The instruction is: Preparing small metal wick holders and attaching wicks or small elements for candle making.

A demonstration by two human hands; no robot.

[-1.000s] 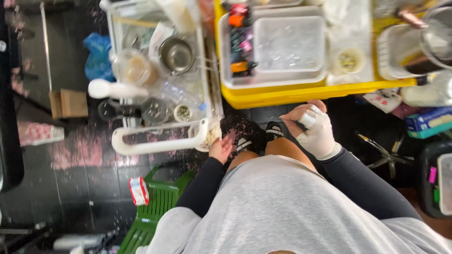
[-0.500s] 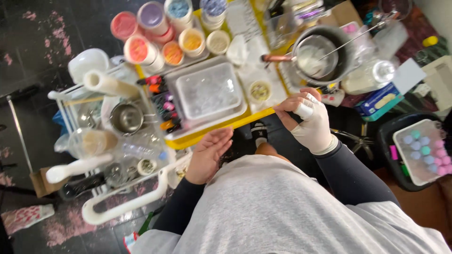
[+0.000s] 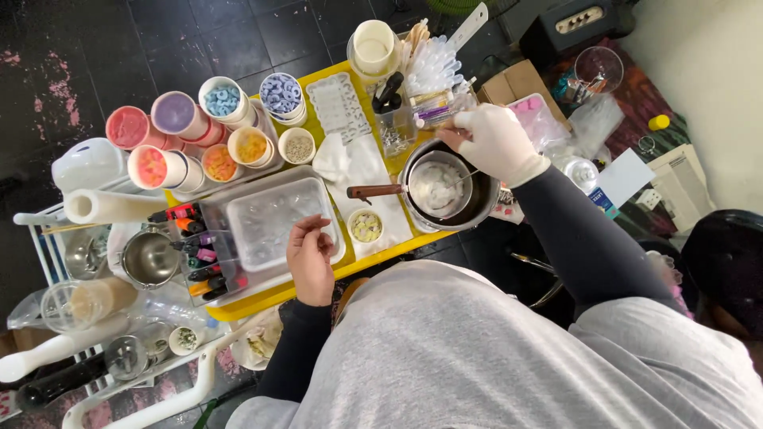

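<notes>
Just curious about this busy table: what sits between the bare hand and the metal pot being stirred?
In the head view, a small bowl of yellowish pieces on a white cloth lies between the left hand and the pot.

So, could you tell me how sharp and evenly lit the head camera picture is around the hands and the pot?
In the head view the gloved right hand over the metal pot and the bare left hand at the clear tray look fairly sharp; light is soft and even, with small glints on the pot's rim. The wide lens bends the frame's edges, and the dark floor shows little detail.

2 hands (image 3: 311, 258), 1 saucepan (image 3: 449, 191), 1 tray (image 3: 274, 221)
</notes>
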